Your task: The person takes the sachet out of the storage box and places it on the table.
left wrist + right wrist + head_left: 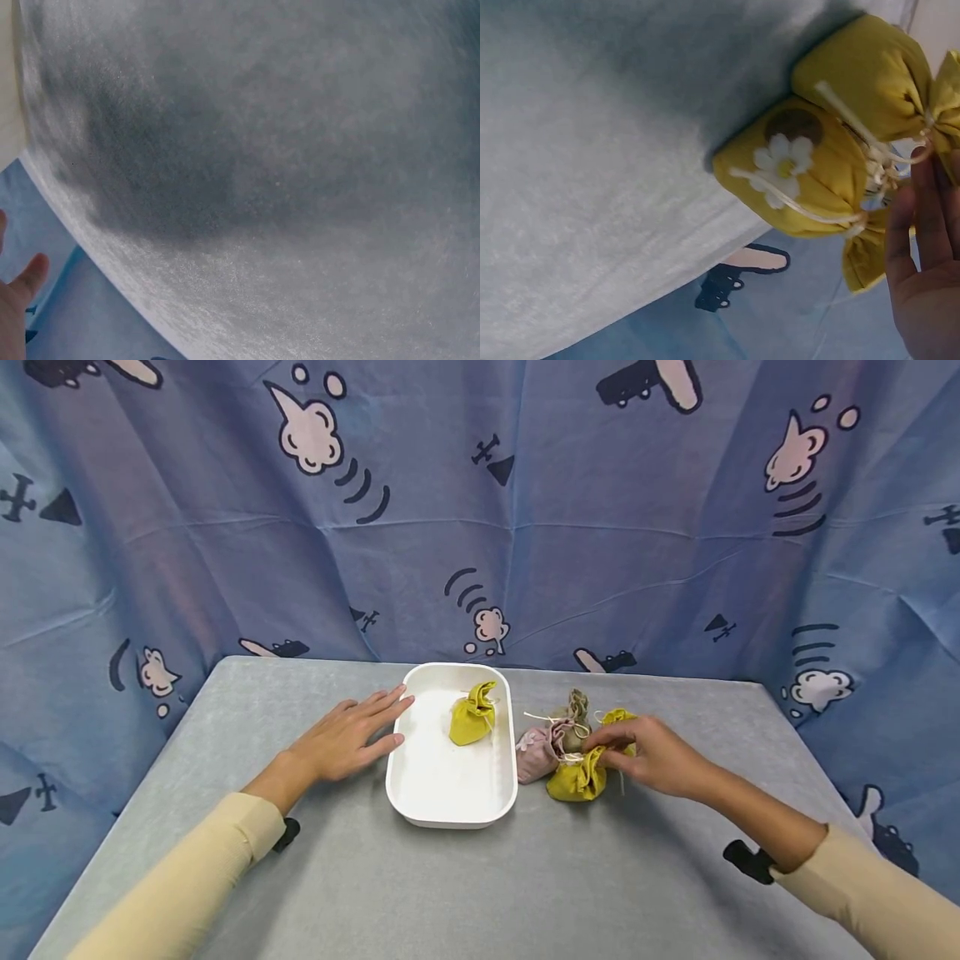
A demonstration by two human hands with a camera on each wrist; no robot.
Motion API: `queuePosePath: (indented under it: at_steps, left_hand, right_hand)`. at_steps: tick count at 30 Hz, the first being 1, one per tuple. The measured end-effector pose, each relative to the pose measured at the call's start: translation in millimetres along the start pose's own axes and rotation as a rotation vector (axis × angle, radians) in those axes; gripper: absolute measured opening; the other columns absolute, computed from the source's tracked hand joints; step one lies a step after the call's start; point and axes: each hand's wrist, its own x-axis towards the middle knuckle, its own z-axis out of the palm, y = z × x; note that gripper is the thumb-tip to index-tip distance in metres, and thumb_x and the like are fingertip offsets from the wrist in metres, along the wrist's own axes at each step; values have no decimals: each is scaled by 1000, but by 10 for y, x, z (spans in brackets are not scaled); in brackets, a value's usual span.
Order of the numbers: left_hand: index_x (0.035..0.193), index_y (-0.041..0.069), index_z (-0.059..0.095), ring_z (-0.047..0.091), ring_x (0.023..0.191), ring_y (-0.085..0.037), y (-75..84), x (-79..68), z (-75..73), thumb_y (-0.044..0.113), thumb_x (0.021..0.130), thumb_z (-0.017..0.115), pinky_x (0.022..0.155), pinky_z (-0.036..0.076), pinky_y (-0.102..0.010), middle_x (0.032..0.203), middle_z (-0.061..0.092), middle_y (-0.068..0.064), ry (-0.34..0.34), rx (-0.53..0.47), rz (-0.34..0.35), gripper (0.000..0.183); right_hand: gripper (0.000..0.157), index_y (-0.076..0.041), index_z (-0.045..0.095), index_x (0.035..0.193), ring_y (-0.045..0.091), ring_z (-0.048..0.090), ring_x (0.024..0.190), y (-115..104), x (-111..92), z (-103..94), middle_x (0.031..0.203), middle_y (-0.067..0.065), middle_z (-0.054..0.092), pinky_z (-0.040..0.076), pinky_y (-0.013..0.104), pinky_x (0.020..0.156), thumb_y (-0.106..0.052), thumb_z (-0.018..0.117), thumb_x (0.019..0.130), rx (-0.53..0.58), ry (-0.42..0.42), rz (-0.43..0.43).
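My left hand [341, 739] lies beside the white tray [450, 797], fingers extended, fingertips at its left rim. In the left wrist view only a bit of that hand [16, 307] shows. A yellow drawstring pouch [471, 720] sits inside the tray. To the tray's right, my right hand [660, 758] pinches the gathered neck of the front yellow pouch [574, 782]. Another yellow pouch with a white flower [787, 165] lies close by, partly behind the hand in the head view. A pink pouch [534, 755] and an olive-brown pouch [575, 732] are bunched against them.
A grey cloth-covered table [450, 893] carries everything. Behind it hangs a blue patterned curtain [420, 485]. The pink pouch is right at the tray's right wall.
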Motion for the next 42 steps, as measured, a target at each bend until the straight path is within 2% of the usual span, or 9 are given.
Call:
queuePosePath:
  at_steps: [6,10,20,28,31,36,42]
  left_hand:
    - [160,26,24,26,148,-29,7,0,-8,59,104,32,110,31,-58,165,17,2,1,-5,1,66]
    - [160,25,24,26,148,-30,12,-2,-12,58,104,33,110,31,-58,165,17,1,4,-12,6,65]
    - [160,23,26,26,148,-29,11,-6,-24,57,104,34,110,31,-58,165,18,0,11,-9,10,65]
    - [160,24,25,26,148,-30,-2,-7,-5,58,104,32,110,31,-58,165,18,1,10,-5,12,66]
    - [160,25,25,26,148,-30,-7,-10,-3,59,104,32,110,31,-58,165,17,1,10,-7,11,66]
    - [160,24,26,26,148,-30,-7,-8,-4,59,104,32,110,30,-59,165,18,1,13,-11,14,67]
    - [160,26,24,25,149,-30,-10,-4,-3,60,103,31,111,29,-59,165,17,2,8,-17,9,66]
  right_hand:
    - [24,-5,75,106,13,68,87,-86,42,-68,100,2,74,55,30,75,9,66,89,14,8,-57]
    - [22,-5,74,107,15,69,88,-136,90,-94,101,5,74,56,31,75,6,67,90,28,13,-71]
    - [24,-5,73,112,14,69,93,-414,385,-146,106,4,73,57,35,80,-1,72,89,-35,18,-82]
    - [38,-5,68,123,22,68,104,-602,654,-70,118,8,70,56,41,86,-11,78,87,8,19,-101]
    - [43,-5,65,127,23,67,109,-645,752,-14,124,10,67,55,40,91,-13,78,87,37,-3,-91]
    - [52,-1,60,134,28,65,115,-690,887,77,132,15,62,54,44,93,-11,79,86,91,-28,-79]
    - [60,-3,56,138,31,59,124,-707,1013,153,140,15,57,47,47,103,-12,81,85,64,-36,-30]
